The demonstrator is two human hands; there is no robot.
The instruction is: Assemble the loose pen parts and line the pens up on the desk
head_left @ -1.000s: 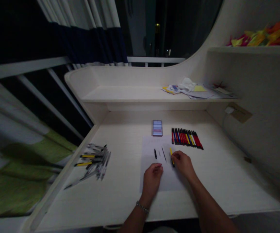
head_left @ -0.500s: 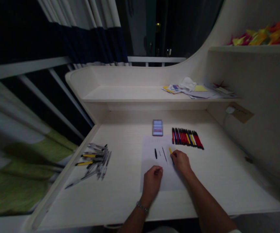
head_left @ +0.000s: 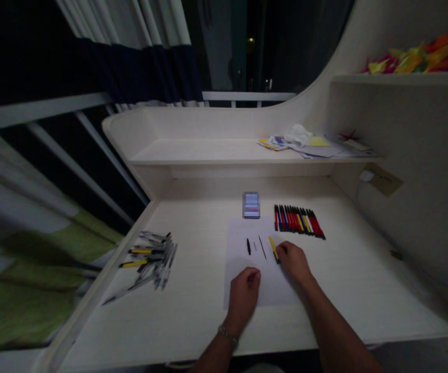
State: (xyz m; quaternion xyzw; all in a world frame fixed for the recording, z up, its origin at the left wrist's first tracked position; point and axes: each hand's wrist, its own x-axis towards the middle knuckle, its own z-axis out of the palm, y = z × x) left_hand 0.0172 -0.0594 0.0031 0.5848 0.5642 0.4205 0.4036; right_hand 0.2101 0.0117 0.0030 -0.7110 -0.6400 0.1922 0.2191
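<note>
The fingers of the right hand are drawn together in a near pinch, right beside the black lower end of a yellow pen barrel; whether it is gripped or only touched cannot be told. To their left, the fingers of the left hand are loosely curled, thumb almost brought to forefinger; nothing is seen in them, though their inside is hidden. Below the left fingers, a white sheet of paper is spread. Beyond them, and left of the right fingers, a thin dark rod, a tiny piece and a black pen part are laid apart, roughly in line with the barrel. The step in hand is judged to be the placing or aligning of the barrel beside these parts; for the next move, a light fingertip touch seems called for, so that nothing is rolled. Beyond the right fingers, a row of coloured pens is set out; well left of the left fingers, a loose pile of pens is heaped on the surface
</note>
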